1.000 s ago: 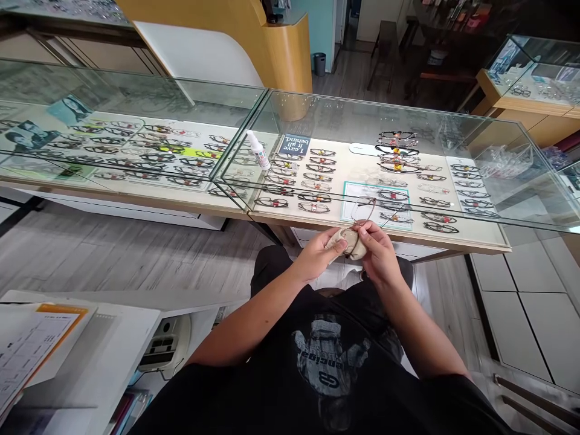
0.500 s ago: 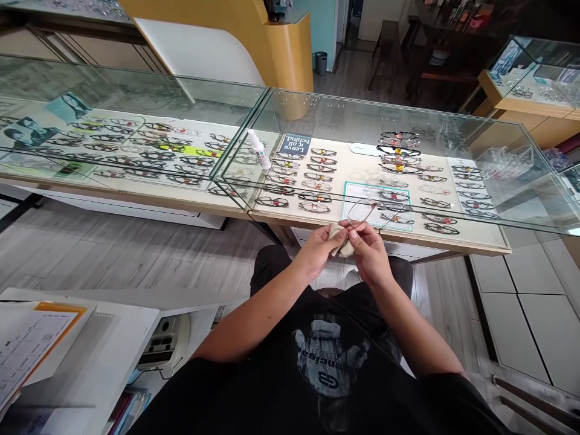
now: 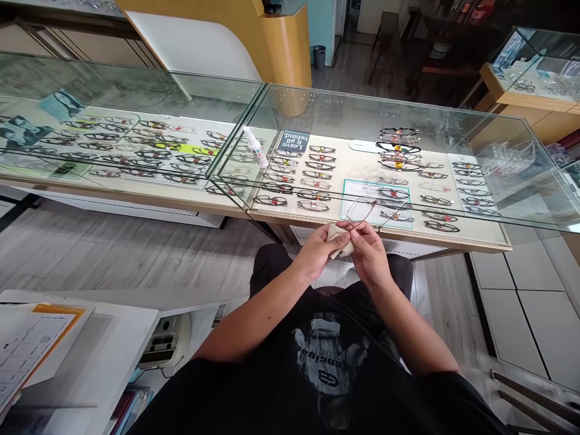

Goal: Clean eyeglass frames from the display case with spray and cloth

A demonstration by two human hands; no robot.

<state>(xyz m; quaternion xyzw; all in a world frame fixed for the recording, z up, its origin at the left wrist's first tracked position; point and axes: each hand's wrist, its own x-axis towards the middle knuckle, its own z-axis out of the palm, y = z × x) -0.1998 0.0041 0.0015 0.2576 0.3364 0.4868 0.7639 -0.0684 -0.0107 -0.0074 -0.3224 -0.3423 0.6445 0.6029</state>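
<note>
My left hand (image 3: 319, 249) is closed on a beige cloth (image 3: 337, 234), with the thumb pressed over it. My right hand (image 3: 369, 251) pinches a thin-framed pair of glasses (image 3: 372, 208), whose wire parts stick up past my fingertips in front of the showcase edge. The two hands meet at the fingertips, and the cloth lies between them against the lower part of the glasses. Fingers and cloth hide much of the frame. A white spray bottle (image 3: 255, 148) stands on the glass showcase, left of my hands.
Glass showcases (image 3: 272, 214) with rows of eyeglasses run across in front of me. At the lower left is a white desk (image 3: 122, 326) with papers (image 3: 34, 344). A bin (image 3: 319, 57) stands on the far floor. Another display case (image 3: 521, 99) is at the upper right.
The view has shifted slightly. The cloth has a slightly different fold between my fingers; both hands keep nearly the same place and hold.
</note>
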